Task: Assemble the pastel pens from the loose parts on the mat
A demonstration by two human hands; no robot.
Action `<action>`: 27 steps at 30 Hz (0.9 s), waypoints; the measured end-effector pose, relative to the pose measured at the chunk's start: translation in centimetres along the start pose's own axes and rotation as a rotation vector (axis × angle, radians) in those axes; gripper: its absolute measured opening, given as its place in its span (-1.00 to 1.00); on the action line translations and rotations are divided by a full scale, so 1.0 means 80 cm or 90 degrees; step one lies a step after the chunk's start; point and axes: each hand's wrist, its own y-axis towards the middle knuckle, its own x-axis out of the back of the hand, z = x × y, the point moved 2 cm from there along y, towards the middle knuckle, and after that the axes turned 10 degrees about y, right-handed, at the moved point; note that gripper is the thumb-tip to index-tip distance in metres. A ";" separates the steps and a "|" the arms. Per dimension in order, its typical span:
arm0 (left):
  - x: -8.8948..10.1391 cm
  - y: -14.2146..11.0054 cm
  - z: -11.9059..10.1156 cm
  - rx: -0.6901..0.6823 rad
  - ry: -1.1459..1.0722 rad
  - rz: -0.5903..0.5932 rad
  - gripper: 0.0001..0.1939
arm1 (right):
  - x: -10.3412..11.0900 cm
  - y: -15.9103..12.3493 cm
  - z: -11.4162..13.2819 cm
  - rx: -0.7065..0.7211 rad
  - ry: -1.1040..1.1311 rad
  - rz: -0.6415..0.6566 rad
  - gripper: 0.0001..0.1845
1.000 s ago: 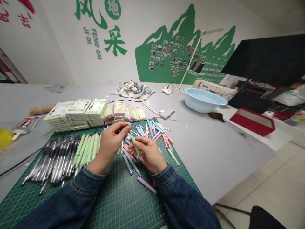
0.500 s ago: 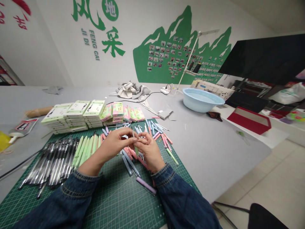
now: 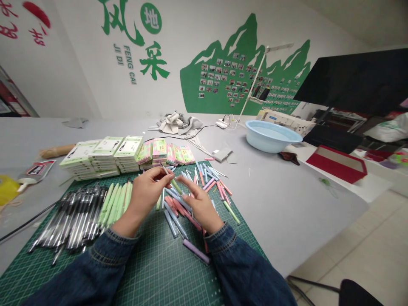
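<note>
A slim pen with a white upper part and a light green lower part (image 3: 176,185) slants between my hands over the green cutting mat (image 3: 153,272). My left hand (image 3: 148,193) pinches it near its white end, thumb against forefinger. Beside the green end, my right hand (image 3: 202,204) has its thumb and forefinger apart; whether the thumb touches the pen is hard to tell. Below lie loose blue pens (image 3: 175,221), red pens (image 3: 172,205) and a purple pen (image 3: 196,251). A row of light green pens (image 3: 114,204) lies left of my left wrist.
Many clear pens with black grips (image 3: 76,216) cover the mat's left side. Behind them stand stacked green-white boxes (image 3: 127,148) and pink-yellow boxes (image 3: 159,148). A blue basin (image 3: 270,136), grey cloth (image 3: 178,123) and a glue tube (image 3: 36,172) are on the table.
My hands have drawn apart a little. The pen has tilted over to the left in my left hand, and my right fingers have spread away from it.
</note>
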 end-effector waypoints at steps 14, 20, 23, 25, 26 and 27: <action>-0.017 0.002 0.004 0.142 -0.329 0.192 -0.78 | -0.006 -0.007 -0.019 -0.242 0.297 0.045 -0.72; -0.015 0.000 0.005 0.178 -0.372 0.196 -0.68 | -0.003 -0.007 -0.019 -0.256 0.333 0.031 -0.69; -0.015 0.002 0.009 0.169 -0.363 0.152 -0.73 | -0.004 -0.008 -0.018 -0.260 0.330 0.037 -0.71; -0.017 0.003 0.012 0.163 -0.347 0.144 -0.74 | -0.004 -0.008 -0.018 -0.260 0.328 0.040 -0.73; -0.018 0.003 0.013 0.161 -0.340 0.148 -0.74 | -0.004 -0.008 -0.017 -0.261 0.327 0.040 -0.74; -0.019 0.002 0.013 0.159 -0.337 0.153 -0.74 | -0.004 -0.008 -0.017 -0.262 0.326 0.037 -0.74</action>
